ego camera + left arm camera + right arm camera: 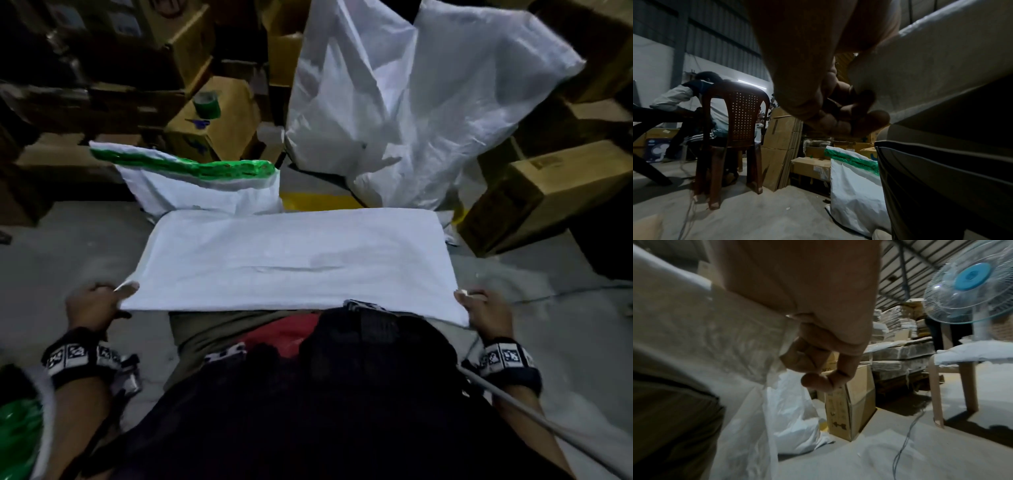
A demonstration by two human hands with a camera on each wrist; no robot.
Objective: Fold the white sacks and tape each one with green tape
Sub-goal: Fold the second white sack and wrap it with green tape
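A flat rectangular white sack (291,257) of woven, faintly creased plastic is held out over the lap — its near corners are pinched by the left hand (94,305) and right hand (484,310). Beyond it, a taped sack (202,188) is banded in crinkled green; the tape roll (206,104) is seen blurred on a carton (222,133).

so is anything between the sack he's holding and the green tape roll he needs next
Yes. The taped sack stands on the floor between the held white sack and the green tape roll, which sits on a cardboard box behind it. Both the left hand and right hand grip the held sack's near corners.
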